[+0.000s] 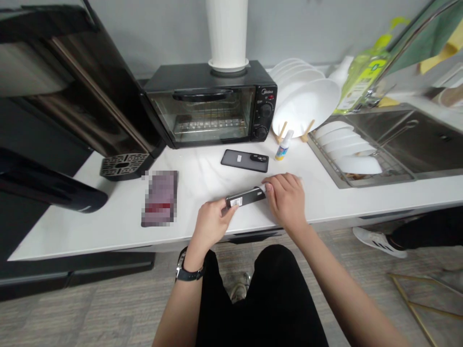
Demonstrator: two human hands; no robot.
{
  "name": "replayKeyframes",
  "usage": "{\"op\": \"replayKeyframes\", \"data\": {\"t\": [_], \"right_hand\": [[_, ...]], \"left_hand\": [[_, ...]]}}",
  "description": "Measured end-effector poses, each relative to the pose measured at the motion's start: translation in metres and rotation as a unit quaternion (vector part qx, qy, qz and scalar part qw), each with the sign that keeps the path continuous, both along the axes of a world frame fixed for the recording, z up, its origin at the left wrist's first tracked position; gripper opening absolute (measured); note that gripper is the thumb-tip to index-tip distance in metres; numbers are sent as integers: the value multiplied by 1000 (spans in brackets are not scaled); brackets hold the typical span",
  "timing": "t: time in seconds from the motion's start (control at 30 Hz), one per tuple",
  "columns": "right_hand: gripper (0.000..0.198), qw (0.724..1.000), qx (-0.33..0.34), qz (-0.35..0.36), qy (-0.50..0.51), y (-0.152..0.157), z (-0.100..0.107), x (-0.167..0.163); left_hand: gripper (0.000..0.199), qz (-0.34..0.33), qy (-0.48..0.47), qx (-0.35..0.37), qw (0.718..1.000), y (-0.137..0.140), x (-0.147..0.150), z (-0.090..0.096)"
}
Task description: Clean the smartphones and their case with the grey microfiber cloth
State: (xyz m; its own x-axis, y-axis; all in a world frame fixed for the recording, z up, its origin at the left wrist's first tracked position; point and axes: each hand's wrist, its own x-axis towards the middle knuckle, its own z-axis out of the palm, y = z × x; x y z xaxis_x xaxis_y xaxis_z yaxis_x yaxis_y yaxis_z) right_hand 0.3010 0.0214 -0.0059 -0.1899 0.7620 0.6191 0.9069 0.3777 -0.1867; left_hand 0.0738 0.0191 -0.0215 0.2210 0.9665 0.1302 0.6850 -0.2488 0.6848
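both hands (253, 212) hold phone (246, 196); bowls (347, 144) fill sink rack (327, 161).

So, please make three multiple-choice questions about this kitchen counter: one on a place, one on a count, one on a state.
1. Where does the small white spray bottle with the yellow label stand?
A. on top of the oven
B. on the white counter, right of the flat dark phone
C. in the sink

2. How many dark phones with nothing blurred over them show on the counter?
A. two
B. four
C. none

3. How is the black toaster oven door?
A. open
B. removed
C. closed

Answers:
1 B, the bottle stands on the counter just right of the flat phone.
2 A, one lies flat, and the other dark phone is held by the left hand and right hand.
3 C, the glass door stands upright against the oven front.
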Motion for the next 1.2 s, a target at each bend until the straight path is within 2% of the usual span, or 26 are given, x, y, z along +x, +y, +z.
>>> {"op": "replayKeyframes", "data": {"t": [0.17,0.23,0.3,0.37,0.5,0.6,0.67,0.77,0.87,0.97,1.03,1.1,1.2], "right_hand": [[26,995,-12,92,27,-15,-2,-72],[26,992,-16,126,16,-15,-1,-89],[27,990,-13,142,-1,-12,0,-82],[27,992,-2,124,-13,-5,1,-56],[35,1000,4,-4,-19,6,2,6],[36,999,0,-52,-2,4,3,3],[33,1000,-5,-13,18,-4,3,-28],[28,995,-16,100,24,-16,2,-82],[33,987,-19,159,-13,-21,0,-97],[35,994,-14,103,-36,-13,-3,-58],[33,999,-6,29,-34,-4,-2,-23],[35,999,1,-46,-22,4,2,-2],[36,994,1,-111,-1,5,6,-15]], "left_hand": [[30,13,36,17,999,1,3,-2],[29,14,47,21,999,1,2,-1],[29,7,41,14,999,1,1,-1],[33,3,25,1,1000,1,1,0],[41,15,11,-4,1000,0,2,0],[38,15,11,-3,1000,-1,3,-1],[33,17,22,-3,1000,0,3,-2],[22,11,77,18,997,2,1,-3],[17,-6,102,34,994,2,-1,-3],[26,-18,64,8,998,1,-1,-1],[35,-9,36,1,999,-1,1,0],[42,3,23,9,1000,-2,4,2],[42,9,21,18,1000,-2,5,1]]}}
